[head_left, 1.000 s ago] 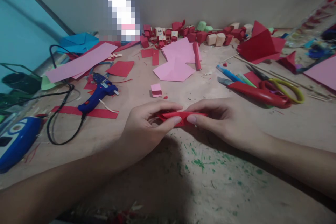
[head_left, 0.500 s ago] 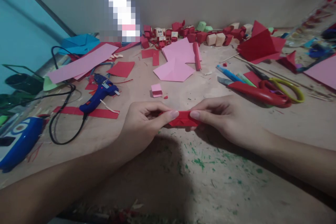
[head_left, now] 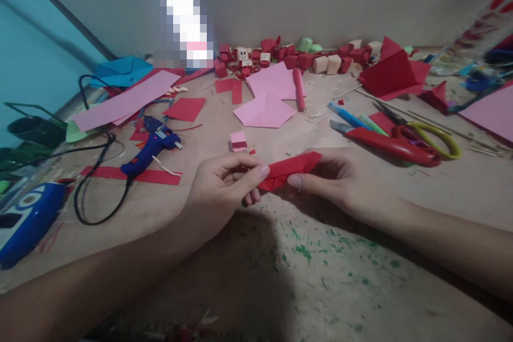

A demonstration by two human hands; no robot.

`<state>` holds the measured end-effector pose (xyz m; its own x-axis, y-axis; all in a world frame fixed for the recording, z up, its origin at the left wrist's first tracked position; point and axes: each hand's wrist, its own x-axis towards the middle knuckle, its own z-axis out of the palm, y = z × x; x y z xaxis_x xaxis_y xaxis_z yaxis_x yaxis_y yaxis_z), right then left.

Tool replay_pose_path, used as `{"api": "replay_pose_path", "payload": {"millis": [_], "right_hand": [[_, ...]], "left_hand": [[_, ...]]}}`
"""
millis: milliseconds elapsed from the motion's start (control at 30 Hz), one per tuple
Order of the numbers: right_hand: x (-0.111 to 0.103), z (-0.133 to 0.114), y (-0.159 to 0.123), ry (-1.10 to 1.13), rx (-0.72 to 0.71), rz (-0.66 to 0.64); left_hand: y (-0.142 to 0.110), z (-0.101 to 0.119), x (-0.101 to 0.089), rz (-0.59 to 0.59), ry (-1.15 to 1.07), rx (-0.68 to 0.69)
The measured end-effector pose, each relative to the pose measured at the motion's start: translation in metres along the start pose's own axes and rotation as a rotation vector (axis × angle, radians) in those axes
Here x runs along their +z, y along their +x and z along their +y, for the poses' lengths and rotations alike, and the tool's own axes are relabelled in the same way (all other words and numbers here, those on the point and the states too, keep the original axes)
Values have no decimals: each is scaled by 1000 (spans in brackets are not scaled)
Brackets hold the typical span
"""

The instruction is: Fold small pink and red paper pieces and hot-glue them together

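Observation:
Between my two hands is a folded piece of red paper (head_left: 289, 166), held just above the table and tilted up toward the right. My left hand (head_left: 230, 179) pinches its left end between thumb and fingers. At the lower edge, the thumb of my right hand (head_left: 334, 176) presses on the paper, with the fingers behind it mostly hidden. A small pink paper box (head_left: 238, 141) sits on the table just beyond my left hand. Farther back lie pink paper sheets (head_left: 264, 109) and a rolled red paper strip (head_left: 298, 90).
A blue glue gun (head_left: 150, 149) with a black cord lies left, near a blue-and-white tool (head_left: 32, 219). To the right are a red-handled cutter (head_left: 395, 145) and yellow-handled scissors (head_left: 438, 139). Small paper cubes (head_left: 296, 59) line the wall beside a large folded red paper (head_left: 395, 72).
The folded red paper has gone from level to tilted, its right end raised. My right thumb has slid to its lower edge, and more of the paper shows.

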<state>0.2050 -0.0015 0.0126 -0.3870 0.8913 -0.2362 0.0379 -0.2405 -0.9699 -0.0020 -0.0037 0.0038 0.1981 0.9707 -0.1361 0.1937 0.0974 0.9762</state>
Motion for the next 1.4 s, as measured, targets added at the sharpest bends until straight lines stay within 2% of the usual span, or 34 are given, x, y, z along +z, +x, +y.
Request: {"api": "replay_pose_path", "payload": {"millis": [167, 333, 467, 567, 767, 833, 933, 1033, 1167, 1300, 1400], "right_hand": [[2, 3, 0, 59, 30, 105], [4, 6, -2, -44, 34, 44], [4, 7, -4, -246, -29, -18], [3, 6, -3, -286, -77, -28], [3, 5, 0, -238, -95, 120], [3, 5, 0, -273, -112, 123], [3, 6, -1, -367, -160, 38], [1, 6, -3, -468, -214, -30], [0, 6, -5, -448, -200, -5], [0, 5, -4, -386, -157, 12], [0, 6, -2, -401, -196, 54]], "left_hand": [[-4, -3, 4, -108, 127, 119], [-6, -4, 9, -38, -41, 51], [-5, -3, 10, -67, -84, 63], [-4, -3, 9, -110, -140, 41], [-1, -4, 6, -136, -210, 18], [-1, -4, 5, -102, -178, 51], [-3, -4, 4, -42, -139, 120], [-4, -7, 3, -63, -64, 129], [-3, -11, 4, -28, 16, 118], [0, -10, 4, 35, -81, 92], [2, -8, 3, 12, -133, 58]]}}
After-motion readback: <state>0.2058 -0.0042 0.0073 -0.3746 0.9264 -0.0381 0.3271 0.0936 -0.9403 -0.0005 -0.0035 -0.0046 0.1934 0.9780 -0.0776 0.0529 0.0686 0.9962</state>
